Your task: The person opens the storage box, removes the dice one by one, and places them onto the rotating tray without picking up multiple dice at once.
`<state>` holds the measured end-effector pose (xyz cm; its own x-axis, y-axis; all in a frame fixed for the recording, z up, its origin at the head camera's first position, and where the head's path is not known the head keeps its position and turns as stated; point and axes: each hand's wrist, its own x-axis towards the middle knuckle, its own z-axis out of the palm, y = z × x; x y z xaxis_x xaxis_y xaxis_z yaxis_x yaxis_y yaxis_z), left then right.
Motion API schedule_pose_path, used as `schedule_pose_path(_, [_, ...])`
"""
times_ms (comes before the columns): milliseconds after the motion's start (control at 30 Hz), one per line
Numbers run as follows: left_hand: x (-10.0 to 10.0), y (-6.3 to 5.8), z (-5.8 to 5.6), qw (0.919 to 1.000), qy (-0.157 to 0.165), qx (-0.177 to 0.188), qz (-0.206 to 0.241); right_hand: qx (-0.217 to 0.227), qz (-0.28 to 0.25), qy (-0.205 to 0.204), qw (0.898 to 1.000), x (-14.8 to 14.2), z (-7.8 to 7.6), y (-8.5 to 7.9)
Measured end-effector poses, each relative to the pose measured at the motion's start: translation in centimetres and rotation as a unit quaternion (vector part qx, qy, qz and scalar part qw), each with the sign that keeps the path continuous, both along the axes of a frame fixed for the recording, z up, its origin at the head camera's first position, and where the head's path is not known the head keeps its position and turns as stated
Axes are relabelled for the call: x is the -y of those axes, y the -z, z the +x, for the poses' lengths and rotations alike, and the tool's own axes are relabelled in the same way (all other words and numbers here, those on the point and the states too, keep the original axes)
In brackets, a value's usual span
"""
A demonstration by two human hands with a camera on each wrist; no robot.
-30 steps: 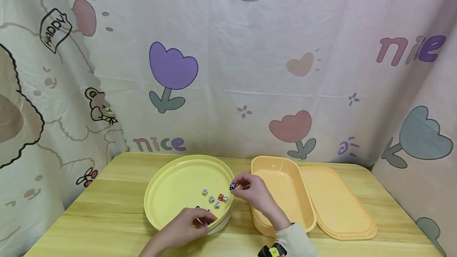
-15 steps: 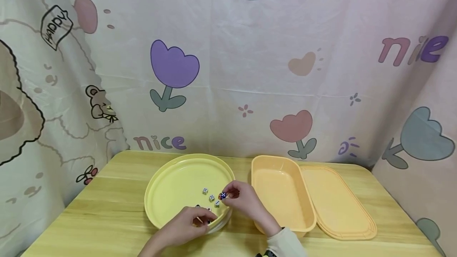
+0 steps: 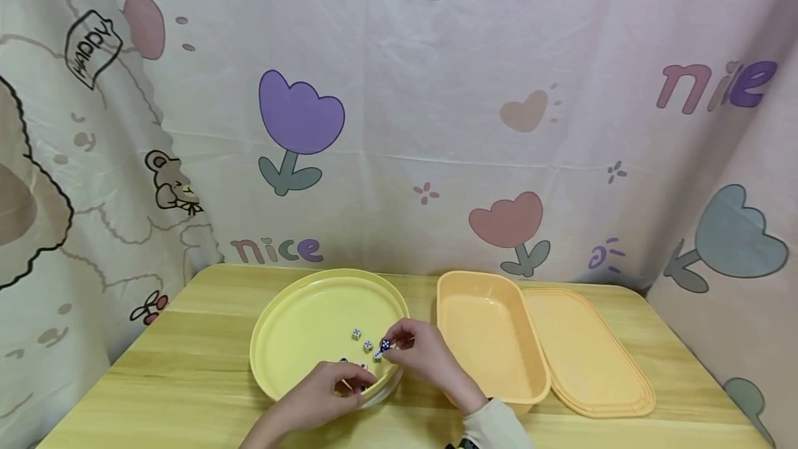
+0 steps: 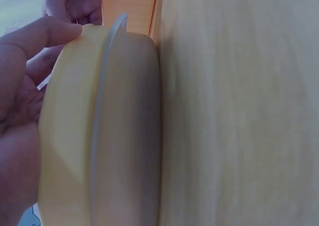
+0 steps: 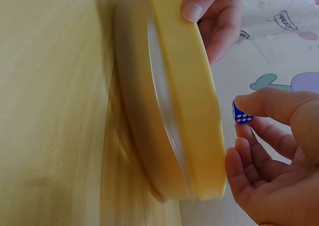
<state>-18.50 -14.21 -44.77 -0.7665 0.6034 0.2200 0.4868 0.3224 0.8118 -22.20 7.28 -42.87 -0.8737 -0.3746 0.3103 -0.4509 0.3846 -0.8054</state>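
My right hand (image 3: pixel 422 353) pinches a blue die (image 5: pixel 243 113) with white dots between thumb and fingers, over the right side of a round yellow tray (image 3: pixel 299 296). Around it on the tray lie several small dice, among them a white die (image 3: pixel 356 333) and a dark die (image 3: pixel 343 362) by my left fingers. My left hand (image 3: pixel 321 393) holds the tray's near rim, its thumb (image 4: pixel 62 31) against the outer wall and its other fingers reaching over inside. A pale edge (image 4: pixel 99 111) shows beneath the tray's yellow wall. My left hand partly hides the tray's near part.
Right of the tray stands an orange rectangular box (image 3: pixel 489 338), and beside it a flat orange lid (image 3: pixel 589 352) lies on the wooden table (image 3: pixel 168 373). A printed curtain (image 3: pixel 399 123) hangs behind the table.
My right hand has moved left from beside the tray's rim to over the dice, carrying the blue die. The red die is now out of sight there. My left hand stays on the rim.
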Motion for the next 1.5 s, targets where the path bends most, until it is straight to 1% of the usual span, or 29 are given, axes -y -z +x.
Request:
schedule_pose_path(200, [0.0, -0.1, 0.0, 1.0000, 0.001, -0.004, 0.000, 0.000, 0.002, 0.004, 1.000, 0.0, 0.0, -0.1])
schedule_pose_path(433, [0.0, -0.1, 0.1, 0.9999, 0.001, -0.012, 0.001, -0.006, -0.008, 0.009, 1.000, 0.1, 0.0, -0.2])
schedule_pose_path(500, [0.0, -0.1, 0.1, 0.9999, 0.002, -0.010, 0.003, -0.007, -0.008, 0.015, 1.000, 0.1, 0.0, -0.2])
schedule_pose_path(633, [-0.1, -0.2, 0.0, 1.0000, 0.004, -0.002, 0.005, -0.001, -0.010, 0.042, 0.999, -0.2, 0.1, -0.5])
schedule_pose_path(700, [-0.1, -0.2, 0.0, 1.0000, 0.005, -0.006, 0.005, -0.005, -0.012, 0.054, 0.998, -0.4, 0.2, -0.8])
schedule_pose_path(800, [-0.1, 0.0, 0.0, 0.9998, 0.006, -0.021, 0.006, -0.021, -0.015, 0.064, 0.998, -0.8, 0.3, -1.2])
schedule_pose_path(867, [-0.1, 0.1, 0.0, 0.9991, 0.008, -0.041, 0.004, -0.033, -0.014, 0.069, 0.997, -1.2, 0.4, -1.4])
schedule_pose_path(1000, [0.0, 0.0, 0.1, 0.9968, 0.011, -0.079, -0.005, -0.034, -0.015, 0.077, 0.996, -2.1, 0.6, -1.6])
schedule_pose_path(1167, [-0.3, -0.4, 0.5, 0.9903, 0.014, -0.133, -0.038, -0.031, -0.010, 0.086, 0.996, -3.3, 1.3, -1.8])
schedule_pose_path(1233, [-0.5, -0.6, 0.6, 0.9857, 0.011, -0.160, -0.053, -0.030, -0.008, 0.090, 0.995, -3.8, 1.6, -1.9])
schedule_pose_path(1300, [-0.6, -0.7, 0.7, 0.9824, 0.003, -0.175, -0.065, -0.031, -0.004, 0.095, 0.995, -4.2, 1.9, -2.0])
schedule_pose_path(1367, [-0.8, -0.8, 0.9, 0.9811, -0.009, -0.178, -0.076, -0.033, 0.000, 0.099, 0.995, -4.7, 2.2, -2.0])
schedule_pose_path(1433, [-0.9, -0.8, 1.1, 0.9812, -0.022, -0.169, -0.090, -0.037, 0.004, 0.103, 0.994, -5.2, 2.5, -2.0])
schedule_pose_path(1500, [-0.9, -0.9, 1.4, 0.9792, -0.037, -0.165, -0.111, -0.041, 0.006, 0.104, 0.994, -5.7, 2.9, -1.9])
